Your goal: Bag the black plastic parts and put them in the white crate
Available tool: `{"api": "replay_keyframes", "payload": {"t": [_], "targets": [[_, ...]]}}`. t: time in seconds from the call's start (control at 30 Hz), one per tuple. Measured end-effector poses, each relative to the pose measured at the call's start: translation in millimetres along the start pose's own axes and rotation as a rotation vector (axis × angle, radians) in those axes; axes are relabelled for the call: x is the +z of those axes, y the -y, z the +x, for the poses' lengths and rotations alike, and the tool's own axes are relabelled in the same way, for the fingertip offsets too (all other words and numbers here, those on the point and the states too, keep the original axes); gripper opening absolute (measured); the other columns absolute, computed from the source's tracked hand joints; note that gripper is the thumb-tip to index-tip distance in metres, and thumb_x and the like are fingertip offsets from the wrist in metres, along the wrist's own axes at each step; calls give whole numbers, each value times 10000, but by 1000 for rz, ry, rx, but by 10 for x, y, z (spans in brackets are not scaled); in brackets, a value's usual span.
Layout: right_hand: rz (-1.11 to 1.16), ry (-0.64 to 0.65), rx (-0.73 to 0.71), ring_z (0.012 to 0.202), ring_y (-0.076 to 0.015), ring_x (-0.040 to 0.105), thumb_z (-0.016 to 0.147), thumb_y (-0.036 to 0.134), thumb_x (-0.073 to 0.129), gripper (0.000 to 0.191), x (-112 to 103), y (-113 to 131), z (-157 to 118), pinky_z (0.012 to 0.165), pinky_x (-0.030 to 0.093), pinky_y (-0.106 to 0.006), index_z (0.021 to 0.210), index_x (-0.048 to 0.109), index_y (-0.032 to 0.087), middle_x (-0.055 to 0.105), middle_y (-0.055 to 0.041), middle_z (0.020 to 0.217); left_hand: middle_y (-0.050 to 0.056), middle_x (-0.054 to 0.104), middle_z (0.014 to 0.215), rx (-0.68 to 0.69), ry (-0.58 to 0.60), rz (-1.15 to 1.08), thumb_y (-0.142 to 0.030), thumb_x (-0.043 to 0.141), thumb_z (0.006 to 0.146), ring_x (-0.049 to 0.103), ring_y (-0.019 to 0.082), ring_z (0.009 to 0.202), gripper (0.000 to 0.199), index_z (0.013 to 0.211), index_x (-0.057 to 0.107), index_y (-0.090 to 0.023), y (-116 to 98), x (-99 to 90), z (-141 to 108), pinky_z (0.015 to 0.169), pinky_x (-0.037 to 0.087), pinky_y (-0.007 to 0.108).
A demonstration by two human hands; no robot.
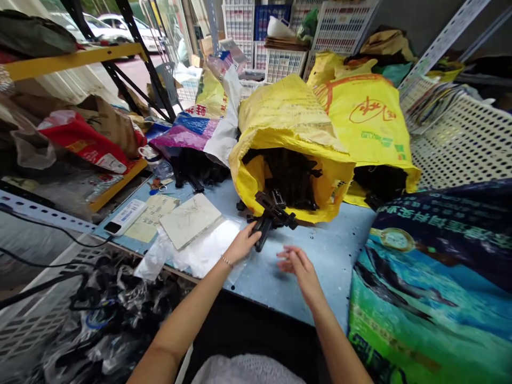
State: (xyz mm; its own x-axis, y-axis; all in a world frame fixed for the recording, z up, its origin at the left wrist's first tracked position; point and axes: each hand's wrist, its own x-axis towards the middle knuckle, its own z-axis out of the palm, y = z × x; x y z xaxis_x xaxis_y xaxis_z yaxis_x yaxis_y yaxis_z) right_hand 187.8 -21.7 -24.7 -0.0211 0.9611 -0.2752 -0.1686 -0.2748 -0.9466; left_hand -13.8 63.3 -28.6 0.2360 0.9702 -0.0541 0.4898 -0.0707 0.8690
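Note:
My left hand [242, 242], with a bracelet at its wrist, has its fingers closed on a long black plastic part [263, 234] at the lip of an open yellow woven sack [250, 186]. More black parts [294, 178] fill the sack's mouth, and several spill over its edge, overlapping the held one. To the right, above the blue tabletop [320, 245], my right hand [298, 266] is empty, its fingers apart and slightly curled. Its fingertips point toward the held part without touching it.
Left on the table lie a pale flat board [190, 220], clear plastic bags [212, 245] and a white handheld device [126, 216]. A second yellow sack [368, 117] stands behind. A blue-green sack [432, 288] borders the right side; a crate of bagged black pieces [108, 325] sits lower left.

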Motion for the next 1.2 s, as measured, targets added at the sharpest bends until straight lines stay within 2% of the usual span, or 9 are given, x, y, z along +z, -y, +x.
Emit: {"api": "replay_keyframes", "payload": {"t": [0.13, 0.27, 0.4, 0.5, 0.7, 0.87, 1.03, 1.13, 1.2], "targets": [[90, -63, -55, 799, -169, 627, 748, 587, 682, 514, 219, -1, 463, 582, 534, -270, 1116, 574, 243, 649, -37, 1026, 119, 526, 1408, -18, -46, -182, -299, 538, 914, 567, 253, 1233, 594, 1467, 331, -230, 85, 305, -576, 1048, 446, 423], [109, -163, -64, 596, -107, 512, 708, 552, 691, 409, 384, -150, 770, 460, 429, -201, 913, 575, 218, 549, 52, 719, 140, 512, 1369, -11, -66, -246, -205, 588, 850, 592, 248, 1164, 626, 1420, 329, -217, 58, 393, -498, 1019, 465, 445], [126, -113, -98, 673, -111, 539, 683, 466, 748, 415, 333, -131, 680, 517, 455, -205, 994, 627, 219, 604, 30, 826, 140, 476, 1359, -37, 30, -557, -283, 666, 821, 627, 229, 1097, 648, 1353, 300, -238, -16, 364, -435, 906, 538, 397], [141, 19, -89, 661, -108, 538, 731, 436, 740, 457, 254, -48, 499, 563, 480, -231, 1129, 636, 238, 621, 13, 885, 144, 504, 1358, -127, 124, -733, -379, 530, 924, 615, 250, 1155, 612, 1412, 180, -261, -94, 380, -549, 900, 546, 434], [-157, -48, -222, 707, -152, 581, 873, 573, 557, 355, 142, 68, 287, 635, 483, -280, 934, 588, 226, 598, 5, 804, 82, 215, 1608, 126, -52, -340, -257, 581, 884, 217, 281, 1482, 818, 1544, 98, -286, -224, 369, -754, 1201, 263, 451], [-460, -43, -381, 652, -144, 478, 962, 513, 438, 330, 150, 185, 176, 628, 386, -270, 831, 546, 230, 511, 25, 693, 54, 213, 1615, 147, 42, -313, -197, 575, 872, 237, 287, 1472, 839, 1557, 102, -302, -287, 292, -827, 1218, 193, 474], [-280, 46, -284, 558, -123, 379, 937, 532, 467, 378, 237, 223, 169, 514, 310, -246, 721, 478, 222, 418, 43, 612, 126, 325, 1536, 217, 10, -92, -315, 587, 904, 361, 305, 1369, 824, 1558, 86, -291, -322, 253, -928, 1130, 317, 493], [-150, 46, -210, 511, -111, 334, 923, 540, 480, 396, 227, 344, 156, 455, 263, -238, 690, 438, 222, 398, 46, 599, 129, 447, 1337, 380, -256, 122, -391, 670, 849, 418, 290, 1252, 642, 1433, 425, -284, -253, 297, -1045, 1068, 362, 473], [-205, -39, -333, 527, -114, 352, 942, 504, 469, 383, 202, 493, 89, 482, 294, -246, 687, 448, 219, 404, 38, 609, 99, 502, 1141, 430, -332, 102, -451, 678, 830, 468, 263, 1133, 416, 1203, 635, -271, -197, 339, -1088, 1023, 385, 441]]}}
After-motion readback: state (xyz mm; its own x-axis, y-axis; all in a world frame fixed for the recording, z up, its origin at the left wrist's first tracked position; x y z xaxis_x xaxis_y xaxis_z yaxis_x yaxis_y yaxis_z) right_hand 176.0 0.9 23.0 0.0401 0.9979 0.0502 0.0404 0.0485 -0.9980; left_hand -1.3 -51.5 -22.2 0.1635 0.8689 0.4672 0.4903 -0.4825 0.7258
